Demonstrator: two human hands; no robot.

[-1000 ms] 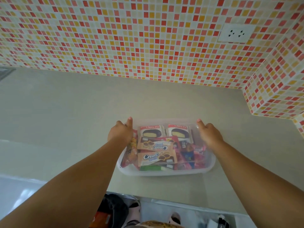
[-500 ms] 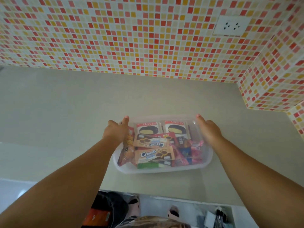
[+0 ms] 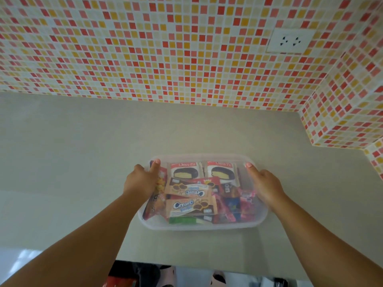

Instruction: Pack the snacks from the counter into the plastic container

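Both hands, left (image 3: 141,181) and right (image 3: 267,187), grip the full container (image 3: 203,226) by its ends, thumbs over the rim; an uneven push could spill snacks (image 3: 191,192) onto the worktop (image 3: 83,162).

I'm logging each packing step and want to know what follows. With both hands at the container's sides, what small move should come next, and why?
Probably let go. The plastic container already holds the snacks, Choco Pie packs at the back and Cream-O packs in front. The left hand and right hand grip its ends, and no loose snack shows on the counter.
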